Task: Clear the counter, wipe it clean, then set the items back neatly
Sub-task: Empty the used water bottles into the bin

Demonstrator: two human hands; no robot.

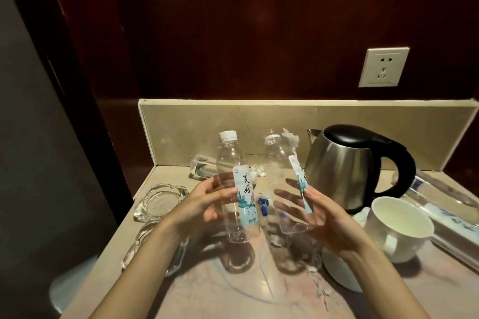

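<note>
The left hand (pixel 207 204) gripped a capped empty water bottle (pixel 234 189), fingers curled round its body; the right hand (pixel 321 217) gripped an uncapped empty bottle (pixel 282 189) likewise. Both bottles were held above the marble counter (pixel 233 290), long axes near vertical, necks up, just apart. A glass ashtray (pixel 160 202) sat near the left edge. A white cup (pixel 399 228) and steel kettle (pixel 344 168) crowded the right, toward the backsplash (pixel 207 122).

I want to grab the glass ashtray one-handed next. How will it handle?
The ashtray looks like thick clear glass, so it is probably heavy for its size and stiff. Its smooth faces may be slippery, so grip the rim. It sits low and wide near the counter's left edge, so it is unlikely to tip, but a drop could chip it.
</note>
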